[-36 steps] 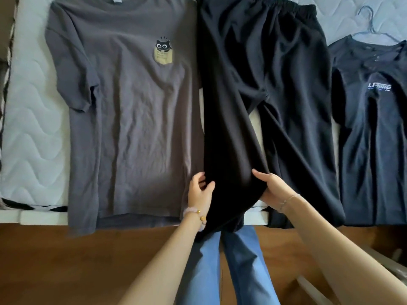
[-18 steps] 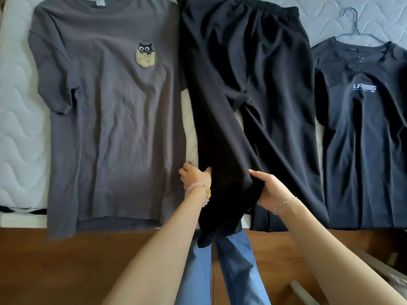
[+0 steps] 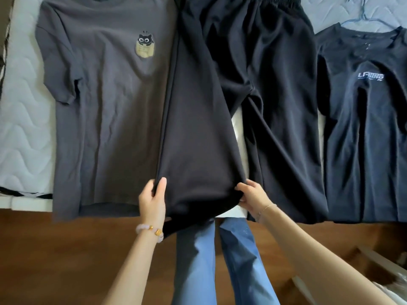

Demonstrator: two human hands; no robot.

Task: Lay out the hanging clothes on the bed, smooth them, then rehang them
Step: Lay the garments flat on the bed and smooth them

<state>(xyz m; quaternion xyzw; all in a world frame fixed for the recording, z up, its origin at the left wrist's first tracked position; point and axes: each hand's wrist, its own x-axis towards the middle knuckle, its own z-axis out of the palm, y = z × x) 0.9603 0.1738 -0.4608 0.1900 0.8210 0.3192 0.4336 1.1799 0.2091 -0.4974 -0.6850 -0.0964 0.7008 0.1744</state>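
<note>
Black trousers (image 3: pixel 259 69) lie lengthwise in the middle of the bed (image 3: pixel 24 119), waistband at the far end. My left hand (image 3: pixel 153 198) pinches the left edge of their left leg near the hem, and my right hand (image 3: pixel 253 194) grips the same leg's right edge. This leg is stretched flat between both hands and overlaps the right side of a grey T-shirt (image 3: pixel 103 111) with a cat print. The hem hangs over the near edge of the bed. A dark navy T-shirt (image 3: pixel 365 128) with a white logo lies on the right, on a blue hanger (image 3: pixel 363 18).
The mattress is white and quilted, bare at the left. A brown wooden floor (image 3: pixel 66 260) runs along the near edge of the bed. My legs in blue jeans (image 3: pixel 220 260) stand against the bed. A pale object (image 3: pixel 374 271) sits on the floor at lower right.
My left hand moved from the grey T-shirt's side onto the trouser leg's left edge and gripped it. Both hands pulled the leg wider and flatter, leftward over the grey shirt.
</note>
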